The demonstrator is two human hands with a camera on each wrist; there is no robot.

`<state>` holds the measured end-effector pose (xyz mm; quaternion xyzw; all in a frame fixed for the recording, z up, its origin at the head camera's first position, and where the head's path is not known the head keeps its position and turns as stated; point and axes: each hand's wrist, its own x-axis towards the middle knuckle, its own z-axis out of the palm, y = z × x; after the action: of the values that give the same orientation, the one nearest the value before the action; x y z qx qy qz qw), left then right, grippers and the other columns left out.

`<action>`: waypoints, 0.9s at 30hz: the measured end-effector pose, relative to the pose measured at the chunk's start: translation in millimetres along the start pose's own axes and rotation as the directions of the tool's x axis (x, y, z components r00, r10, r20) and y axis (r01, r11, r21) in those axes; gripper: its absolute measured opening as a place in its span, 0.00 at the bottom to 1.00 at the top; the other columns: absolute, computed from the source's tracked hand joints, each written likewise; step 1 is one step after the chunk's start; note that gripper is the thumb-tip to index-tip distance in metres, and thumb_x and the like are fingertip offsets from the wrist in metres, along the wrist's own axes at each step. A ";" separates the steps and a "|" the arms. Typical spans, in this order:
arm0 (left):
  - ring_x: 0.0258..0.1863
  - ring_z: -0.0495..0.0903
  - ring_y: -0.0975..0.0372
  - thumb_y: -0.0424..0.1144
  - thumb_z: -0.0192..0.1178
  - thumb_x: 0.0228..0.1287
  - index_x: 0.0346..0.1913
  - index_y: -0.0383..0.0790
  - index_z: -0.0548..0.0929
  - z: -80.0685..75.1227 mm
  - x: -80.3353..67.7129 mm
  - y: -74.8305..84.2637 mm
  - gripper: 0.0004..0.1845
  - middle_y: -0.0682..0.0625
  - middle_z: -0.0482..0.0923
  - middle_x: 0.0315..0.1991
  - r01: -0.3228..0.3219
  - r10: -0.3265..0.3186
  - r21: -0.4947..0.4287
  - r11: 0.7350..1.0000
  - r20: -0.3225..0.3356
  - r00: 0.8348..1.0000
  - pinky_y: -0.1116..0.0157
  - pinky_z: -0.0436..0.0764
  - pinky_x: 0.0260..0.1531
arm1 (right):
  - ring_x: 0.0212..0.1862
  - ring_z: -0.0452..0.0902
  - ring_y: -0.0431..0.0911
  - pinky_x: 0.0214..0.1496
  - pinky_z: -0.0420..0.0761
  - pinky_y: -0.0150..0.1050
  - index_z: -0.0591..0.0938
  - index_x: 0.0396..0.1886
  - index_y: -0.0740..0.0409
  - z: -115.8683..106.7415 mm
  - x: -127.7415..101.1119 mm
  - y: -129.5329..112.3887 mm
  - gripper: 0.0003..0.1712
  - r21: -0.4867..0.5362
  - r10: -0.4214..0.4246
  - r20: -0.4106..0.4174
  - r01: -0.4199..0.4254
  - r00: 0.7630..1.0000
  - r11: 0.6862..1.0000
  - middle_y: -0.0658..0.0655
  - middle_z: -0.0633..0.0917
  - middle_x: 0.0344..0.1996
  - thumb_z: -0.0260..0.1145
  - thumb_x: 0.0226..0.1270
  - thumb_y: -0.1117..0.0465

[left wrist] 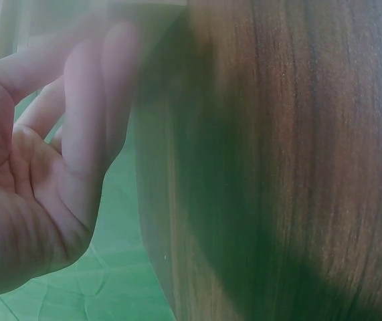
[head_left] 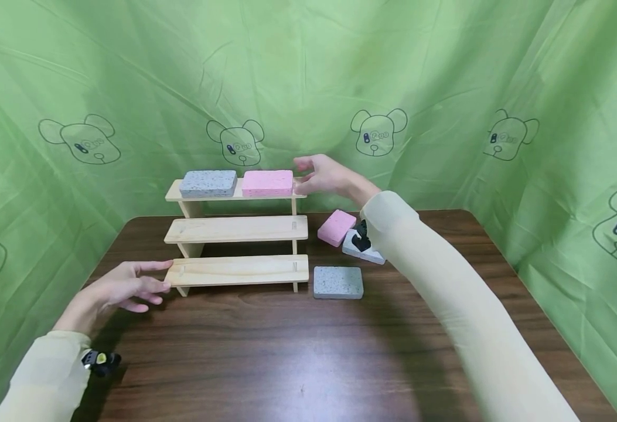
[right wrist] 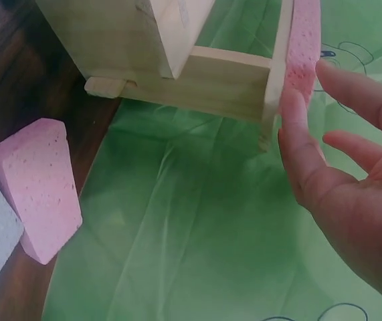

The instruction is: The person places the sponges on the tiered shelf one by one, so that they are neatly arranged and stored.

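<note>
My left hand (head_left: 120,287) is at the left end of the wooden three-step display stand (head_left: 234,271), its fingertips right at the two corners of the lowest shelf. The fingers are extended, the lower ones hanging free. At the top shelf's right end, my right hand (head_left: 325,176) has its fingers spread beside a pink speckled sponge (head_left: 268,184). In the right wrist view, fingertips overlap the end of this pink sponge (right wrist: 304,50). A grey-blue sponge (head_left: 208,184) lies left of it on the same shelf.
Right of the stand, on the dark wood table (head_left: 266,363), lie another pink sponge (head_left: 336,227), a pale grey sponge (head_left: 360,248) partly hidden by the right wrist camera, and a grey sponge (head_left: 338,282) nearer me. A green curtain (head_left: 308,70) surrounds the table.
</note>
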<state>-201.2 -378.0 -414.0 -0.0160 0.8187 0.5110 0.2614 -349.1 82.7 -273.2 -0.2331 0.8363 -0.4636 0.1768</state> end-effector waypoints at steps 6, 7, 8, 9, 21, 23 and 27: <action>0.40 0.86 0.54 0.41 0.67 0.69 0.80 0.38 0.54 -0.5 0.5 1.3 0.43 0.46 0.87 0.49 0.007 -0.007 0.002 1.000 -0.002 1.000 0.55 0.88 0.32 | 0.70 0.69 0.55 0.66 0.75 0.42 0.55 0.81 0.60 -9.7 -9.7 -5.8 0.51 -0.015 -0.019 0.003 0.019 1.000 1.000 0.63 0.62 0.76 0.72 0.64 0.68; 0.40 0.86 0.54 0.41 0.67 0.69 0.80 0.38 0.54 -0.6 0.4 0.9 0.43 0.46 0.87 0.49 0.007 -0.007 0.000 1.000 -0.005 1.000 0.56 0.88 0.32 | 0.70 0.68 0.55 0.67 0.75 0.42 0.55 0.81 0.59 -10.7 -10.9 -7.4 0.51 -0.019 -0.024 0.005 0.024 1.000 1.000 0.62 0.62 0.76 0.73 0.64 0.68; 0.39 0.86 0.54 0.40 0.66 0.70 0.80 0.38 0.54 -0.8 0.4 0.2 0.43 0.46 0.87 0.49 0.002 -0.002 -0.002 1.000 -0.004 1.000 0.55 0.88 0.32 | 0.70 0.68 0.55 0.67 0.75 0.42 0.55 0.81 0.59 -11.7 -12.2 -8.9 0.51 -0.020 -0.030 0.008 0.030 1.000 0.999 0.62 0.63 0.76 0.73 0.64 0.67; 0.39 0.86 0.54 0.40 0.66 0.70 0.80 0.38 0.54 -0.8 0.5 -0.6 0.43 0.46 0.87 0.49 -0.003 0.003 -0.003 1.000 -0.004 1.000 0.55 0.88 0.31 | 0.70 0.68 0.55 0.67 0.74 0.43 0.55 0.81 0.58 -12.3 -14.2 -10.9 0.51 -0.020 -0.037 0.010 0.037 0.999 0.999 0.61 0.63 0.76 0.73 0.64 0.67; 0.41 0.86 0.54 0.41 0.67 0.69 0.80 0.40 0.56 1.4 1.1 -2.7 0.43 0.45 0.86 0.50 0.023 -0.023 -0.008 1.000 -0.018 1.000 0.55 0.87 0.33 | 0.70 0.69 0.45 0.70 0.71 0.43 0.61 0.80 0.48 -17.7 -55.5 -22.6 0.50 -0.072 -0.206 0.033 0.208 0.978 0.976 0.48 0.70 0.72 0.76 0.63 0.58; 0.41 0.86 0.54 0.42 0.68 0.68 0.80 0.40 0.56 1.9 1.1 -1.2 0.44 0.44 0.86 0.50 0.025 -0.026 -0.010 1.000 -0.021 0.999 0.55 0.87 0.33 | 0.70 0.69 0.45 0.70 0.71 0.43 0.62 0.80 0.49 -18.5 -64.7 -21.6 0.48 -0.077 -0.252 0.031 0.253 0.967 0.964 0.49 0.71 0.72 0.76 0.64 0.59; 0.40 0.86 0.53 0.42 0.69 0.67 0.80 0.41 0.57 2.5 1.8 1.9 0.44 0.43 0.86 0.50 0.021 -0.021 -0.005 1.000 -0.029 0.999 0.55 0.87 0.32 | 0.69 0.71 0.47 0.67 0.75 0.42 0.63 0.79 0.53 -18.7 -83.9 -16.7 0.46 -0.066 -0.343 0.022 0.343 0.939 0.937 0.52 0.73 0.70 0.75 0.64 0.62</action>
<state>-202.3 -374.6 -414.1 -0.0327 0.8209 0.5100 0.2548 -285.3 134.4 -242.7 -0.3836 0.7974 -0.4571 0.0894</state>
